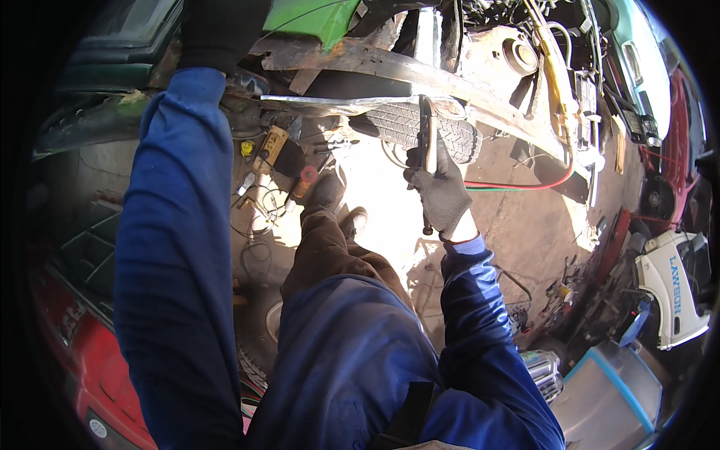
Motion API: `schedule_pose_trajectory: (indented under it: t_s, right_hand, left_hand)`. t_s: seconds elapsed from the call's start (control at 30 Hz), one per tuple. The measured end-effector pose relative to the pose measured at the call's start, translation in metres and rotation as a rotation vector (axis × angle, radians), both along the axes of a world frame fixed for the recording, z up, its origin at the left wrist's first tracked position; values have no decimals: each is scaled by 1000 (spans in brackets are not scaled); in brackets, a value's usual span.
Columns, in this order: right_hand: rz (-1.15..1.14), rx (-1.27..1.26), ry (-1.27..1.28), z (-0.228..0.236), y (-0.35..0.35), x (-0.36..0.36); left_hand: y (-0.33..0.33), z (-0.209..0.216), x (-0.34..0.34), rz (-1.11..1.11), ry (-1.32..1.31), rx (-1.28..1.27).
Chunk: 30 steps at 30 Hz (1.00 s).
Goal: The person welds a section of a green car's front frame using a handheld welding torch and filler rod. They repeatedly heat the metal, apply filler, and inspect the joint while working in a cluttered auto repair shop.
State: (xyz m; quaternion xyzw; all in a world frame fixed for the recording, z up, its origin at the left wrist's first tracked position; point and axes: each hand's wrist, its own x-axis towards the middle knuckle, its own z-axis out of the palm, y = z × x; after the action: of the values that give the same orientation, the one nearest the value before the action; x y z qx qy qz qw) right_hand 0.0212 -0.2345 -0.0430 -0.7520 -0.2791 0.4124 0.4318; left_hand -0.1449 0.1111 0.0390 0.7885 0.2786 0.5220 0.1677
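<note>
My right hand (444, 196), in a dark grey work glove, is wrapped round a long, narrow metal hand tool (430, 142). The tool has a dark upper end and a pale stretch along its side; its exact kind does not show. Its upper end meets the bent metal strip (322, 103) along the lower edge of a stripped car body, though I cannot tell if it grips it. Black-gloved, my left hand (225, 34) reaches up to the car body beside a green panel (315, 19). Its fingers are lost in the dark at the top edge.
Beneath the rusty body rail (420, 71) lies a tyre (405, 124). A red hose (525, 185) crosses on the right. Near my feet are a power tool with a red disc (306, 178), a wooden block (271, 146) and cables. A white panel (671, 289) stands at right.
</note>
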Motion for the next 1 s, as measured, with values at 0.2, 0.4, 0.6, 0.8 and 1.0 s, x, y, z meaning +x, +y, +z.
schedule_pose_trajectory:
  t_s: [0.2, 0.4, 0.6, 0.8, 1.0]
  right_hand:
    - [39, -59, -152, -2, 11, 2]
    - [75, -24, -118, -1, 13, 7]
    - [71, -37, -17, -7, 10, 10]
    - [139, 60, -81, -9, 6, 9]
    - [42, -162, 34, 5, 4, 6]
  left_hand:
    - [4, -4, 3, -62, -73, 41]
    - [1, -1, 3, -63, -94, 56]
    - [-4, 7, 4, -22, -91, 74]
    - [-3, 4, -1, 25, 9, 9]
    - [4, -3, 1, -29, -31, 130]
